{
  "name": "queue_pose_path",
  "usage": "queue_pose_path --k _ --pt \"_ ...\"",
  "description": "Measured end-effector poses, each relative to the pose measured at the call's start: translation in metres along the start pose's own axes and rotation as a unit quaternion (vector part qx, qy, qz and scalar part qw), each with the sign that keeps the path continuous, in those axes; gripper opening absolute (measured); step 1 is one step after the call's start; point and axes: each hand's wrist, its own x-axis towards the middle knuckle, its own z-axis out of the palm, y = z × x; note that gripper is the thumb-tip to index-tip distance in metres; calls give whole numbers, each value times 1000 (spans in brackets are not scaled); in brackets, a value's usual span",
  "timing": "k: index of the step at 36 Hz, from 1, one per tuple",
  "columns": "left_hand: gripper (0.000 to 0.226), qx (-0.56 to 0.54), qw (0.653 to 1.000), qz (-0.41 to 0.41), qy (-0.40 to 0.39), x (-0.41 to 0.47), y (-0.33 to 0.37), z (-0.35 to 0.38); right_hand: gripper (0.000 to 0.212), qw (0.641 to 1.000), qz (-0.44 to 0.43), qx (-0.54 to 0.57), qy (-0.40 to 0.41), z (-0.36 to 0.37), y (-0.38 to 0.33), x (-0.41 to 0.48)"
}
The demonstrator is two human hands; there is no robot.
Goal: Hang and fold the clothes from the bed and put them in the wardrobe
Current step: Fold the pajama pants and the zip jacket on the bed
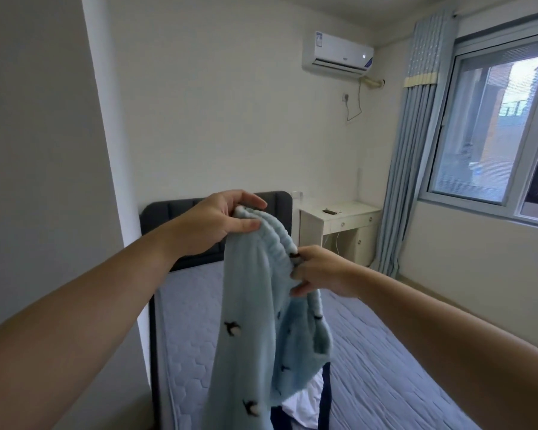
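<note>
Light blue fleece pyjama trousers (pixel 246 342) with small black-and-white bird prints hang in the air above the bed (pixel 385 361). My left hand (pixel 221 221) pinches one end of the elastic waistband at the top. A little lower and to the right, my right hand (pixel 320 271) grips the other part of the waistband. The legs droop down past the bottom of the view. Below them, a white and dark navy garment (pixel 305 405) lies on the mattress, mostly hidden by the trousers.
The bed has a grey-blue quilted mattress and a dark headboard (pixel 174 209). A white wall panel (pixel 38 181) stands close on the left. A white desk (pixel 339 225) sits beside the bed head, with blue curtains (pixel 407 169) and a window (pixel 491 125) on the right.
</note>
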Motion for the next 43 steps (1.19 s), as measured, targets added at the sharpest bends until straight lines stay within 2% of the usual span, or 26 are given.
queue_pose_path --k 1,4,6,8,10,12,15,19,23,27,34,39,43 --pt "54 -25 999 -18 -5 -2 -3 -3 26 1000 6 4 20 0 0 1" --pt "51 -105 992 -70 -22 -11 -13 -13 33 991 -24 -77 108 -6 -4 0" --pt "46 -117 988 -91 -35 -19 -21 -17 25 987 -65 -96 111 -13 -10 -6" --pt "40 -80 991 -104 -35 -25 -30 -15 14 982 -108 -113 101 -16 -17 -13" --pt "34 -28 994 -103 -24 -28 -37 -8 22 973 -154 -135 103 -16 -23 -19" --pt "38 -9 995 -97 -31 -30 -43 -1 16 962 -203 -154 98 -13 -27 -26" --pt "44 8 991 -104 -79 -31 -52 10 8 946 -253 -187 82 -8 -33 -35" --pt "58 -30 983 -112 -141 -33 -65 27 40 926 -309 -205 74 -6 -39 -38" --pt "62 -25 984 -103 -147 -30 -78 38 48 902 -337 -264 60 -5 -43 -42" --pt "66 -23 984 -89 -153 -25 -85 45 25 895 -320 -309 38 -9 -40 -44" --pt "43 34 981 -112 -154 -12 -84 59 23 889 -314 -330 52 -20 -33 -48" --pt "33 90 976 -117 -163 -8 -78 49 20 906 -206 -363 70 -36 -21 -47" --pt "19 171 972 -76 -139 1 -64 26 16 915 -103 -389 25 -48 -6 -45"
